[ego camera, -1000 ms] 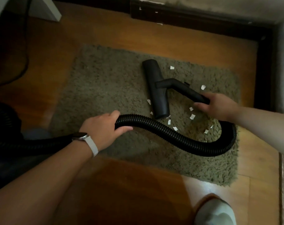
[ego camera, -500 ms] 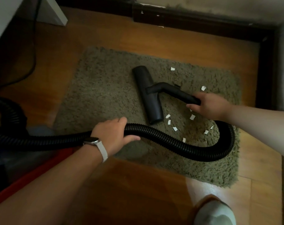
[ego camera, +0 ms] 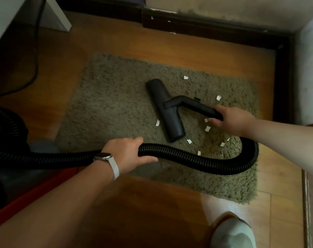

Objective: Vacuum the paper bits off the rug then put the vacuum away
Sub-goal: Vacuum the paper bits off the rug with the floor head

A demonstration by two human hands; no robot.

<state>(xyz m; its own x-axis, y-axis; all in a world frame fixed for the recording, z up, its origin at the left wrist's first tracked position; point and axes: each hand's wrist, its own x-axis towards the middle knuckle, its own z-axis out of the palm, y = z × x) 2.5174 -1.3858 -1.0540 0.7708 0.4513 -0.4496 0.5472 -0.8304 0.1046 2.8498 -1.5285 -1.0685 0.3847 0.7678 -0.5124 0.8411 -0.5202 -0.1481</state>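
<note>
Hose (ego camera: 188, 157) in left hand (ego camera: 127, 153)

We see a shaggy olive-green pile rug (ego camera: 112, 104), rough and matt, on a glossy orange-brown wooden plank floor (ego camera: 152, 212). The black plastic floor nozzle (ego camera: 171, 120) looks smooth and matt; the black ribbed plastic hose (ego camera: 188, 157) shines faintly. The small white scraps (ego camera: 207, 128) look like thin paper.

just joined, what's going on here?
A person is vacuuming a rug. The right hand grips the wand, with the nozzle lying on the rug. The left hand holds the hose, which loops round in front. Paper bits lie scattered around the nozzle, mostly to its right, so the cleaning is not yet done.
</note>
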